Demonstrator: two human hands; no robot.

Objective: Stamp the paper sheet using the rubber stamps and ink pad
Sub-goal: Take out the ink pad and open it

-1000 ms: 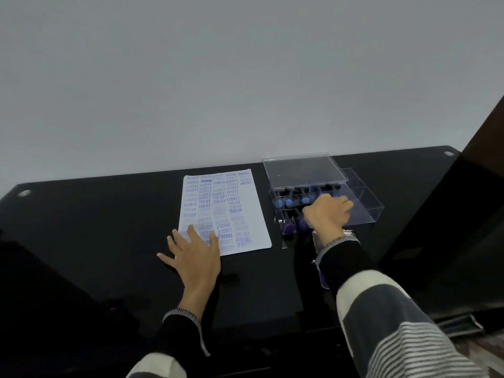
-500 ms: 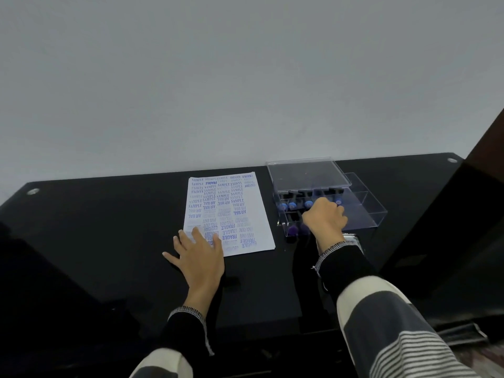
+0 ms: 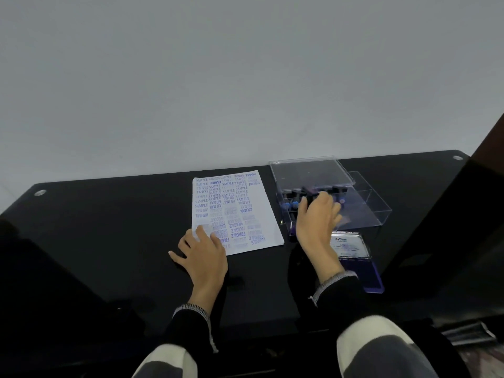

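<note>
The right hand (image 3: 316, 219) has reached deeper into the clear stamp case (image 3: 379, 211) at the table's far edge, grip hidden, while the flat, open left hand (image 3: 203, 252) still pins the paper sheet (image 3: 259, 214); the ink pad (image 3: 365, 268) awaits.

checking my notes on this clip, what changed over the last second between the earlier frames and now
The right hand moved a little further into the clear stamp box, its fingers now among the black-handled rubber stamps; whether it grips one cannot be told. The forearm shifted, uncovering the ink pad. The left hand stayed flat on the near corner of the stamped paper sheet, which did not move, nor did the box.
</note>
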